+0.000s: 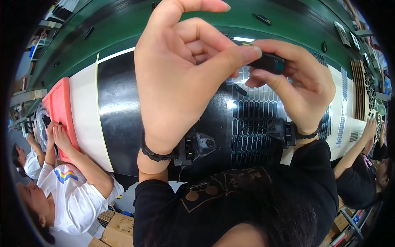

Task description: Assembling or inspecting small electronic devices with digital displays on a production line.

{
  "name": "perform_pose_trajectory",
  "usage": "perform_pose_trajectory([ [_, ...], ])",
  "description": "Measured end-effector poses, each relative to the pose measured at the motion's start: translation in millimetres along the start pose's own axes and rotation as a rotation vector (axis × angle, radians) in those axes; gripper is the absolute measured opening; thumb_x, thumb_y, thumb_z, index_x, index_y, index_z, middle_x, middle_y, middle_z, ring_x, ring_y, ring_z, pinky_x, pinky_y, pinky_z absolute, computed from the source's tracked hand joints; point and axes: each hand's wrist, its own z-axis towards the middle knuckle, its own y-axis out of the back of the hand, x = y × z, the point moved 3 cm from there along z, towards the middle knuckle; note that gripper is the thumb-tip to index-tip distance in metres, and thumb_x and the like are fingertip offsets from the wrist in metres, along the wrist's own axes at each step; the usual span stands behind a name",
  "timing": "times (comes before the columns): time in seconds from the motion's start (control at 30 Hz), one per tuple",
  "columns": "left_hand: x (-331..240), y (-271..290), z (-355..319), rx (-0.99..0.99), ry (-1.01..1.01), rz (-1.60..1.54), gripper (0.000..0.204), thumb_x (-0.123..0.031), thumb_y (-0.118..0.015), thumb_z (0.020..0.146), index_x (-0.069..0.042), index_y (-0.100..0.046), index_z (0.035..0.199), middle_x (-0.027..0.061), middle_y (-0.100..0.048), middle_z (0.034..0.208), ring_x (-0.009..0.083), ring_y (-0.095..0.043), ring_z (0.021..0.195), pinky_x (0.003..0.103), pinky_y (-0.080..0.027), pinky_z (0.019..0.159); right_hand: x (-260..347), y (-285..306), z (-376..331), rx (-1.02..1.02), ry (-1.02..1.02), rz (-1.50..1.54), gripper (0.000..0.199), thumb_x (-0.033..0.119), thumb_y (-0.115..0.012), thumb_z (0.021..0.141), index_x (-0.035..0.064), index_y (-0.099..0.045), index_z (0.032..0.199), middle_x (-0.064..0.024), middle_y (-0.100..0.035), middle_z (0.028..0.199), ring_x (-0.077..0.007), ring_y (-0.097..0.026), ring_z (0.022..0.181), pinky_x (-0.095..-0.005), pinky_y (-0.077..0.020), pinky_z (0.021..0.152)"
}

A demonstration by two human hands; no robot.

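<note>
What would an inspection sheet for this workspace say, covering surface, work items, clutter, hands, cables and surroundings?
Surface: black mat on white table; green surface beyond.
Work items: black device, held; dark oval pieces in rows.
Clutter: red tray at left; loose black piece on green.
Hands: right hand pinches the device; left hand overlaps it with its thumb, grip unclear.
Cables: thin black cable near right wrist.
Surroundings: co-workers both sides; cardboard box lower left.

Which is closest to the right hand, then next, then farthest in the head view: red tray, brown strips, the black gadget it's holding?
1. Black gadget, held in the right hand.
2. Brown strips, right side.
3. Red tray, far left.
</note>
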Motion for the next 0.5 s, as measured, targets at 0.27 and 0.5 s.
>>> perform_pose_trajectory([
  [0.27, 2.2, -7.3, 2.2, -0.034, 0.028, -0.010, 0.038, 0.009, -0.061, 0.065, 0.004, -0.044, 0.098, 0.0051, -0.054, 0.063, 0.0087, -0.052, 0.054, 0.016, -0.040, 0.050, -1.5, 2.1, -0.5, -0.011, -0.068, 0.018, 0.027, -0.013, -0.055, 0.068, -0.0109, -0.050, 0.095, -0.0161, -0.056, 0.085, -0.0203, -0.059, 0.071, -0.0269, -0.0520, 0.060],
  [0.5, 3.7, -6.6, 2.5, -0.045, 0.003, 0.005, 0.037, 0.008, -0.062, 0.067, 0.002, -0.044, 0.099, 0.0039, -0.053, 0.063, 0.0065, -0.049, 0.051, 0.015, -0.038, 0.047, -0.3, -0.3, -0.2, -0.033, -0.043, 0.016, 0.027, -0.013, -0.055, 0.069, -0.0109, -0.050, 0.095, -0.0159, -0.056, 0.086, -0.0196, -0.059, 0.070, -0.0260, -0.0517, 0.059],
])
